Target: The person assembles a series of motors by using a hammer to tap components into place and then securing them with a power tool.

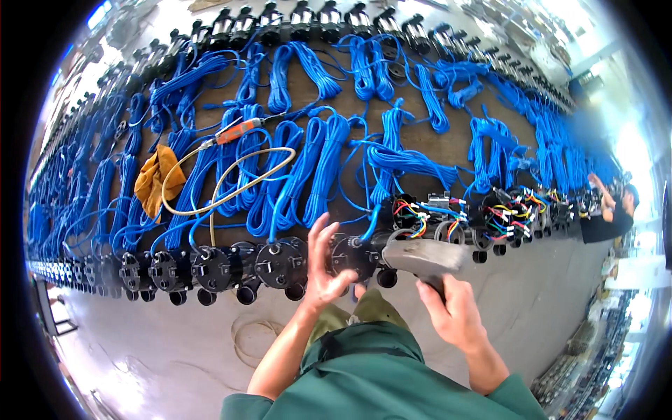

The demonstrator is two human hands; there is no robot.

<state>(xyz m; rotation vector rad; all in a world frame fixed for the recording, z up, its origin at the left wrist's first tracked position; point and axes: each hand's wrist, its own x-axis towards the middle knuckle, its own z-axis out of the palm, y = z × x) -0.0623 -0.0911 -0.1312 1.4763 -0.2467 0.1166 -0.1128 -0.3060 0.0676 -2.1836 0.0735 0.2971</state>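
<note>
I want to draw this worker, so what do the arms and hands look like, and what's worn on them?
Both hands are bare: no gloves on the left hand or the right hand, and no rings or watch that I can see. The forearms are bare too. Green sleeves end near the elbows, part of a green top. The fingers are uncovered.

Coils of blue cable (313, 171) cover the brown workbench (455, 143) in rows. An orange rag (155, 178) lies among them at left, beside a cream hose (231, 183) looping to an orange-handled tool (236, 131). Another person (610, 210) works at the far right
</note>
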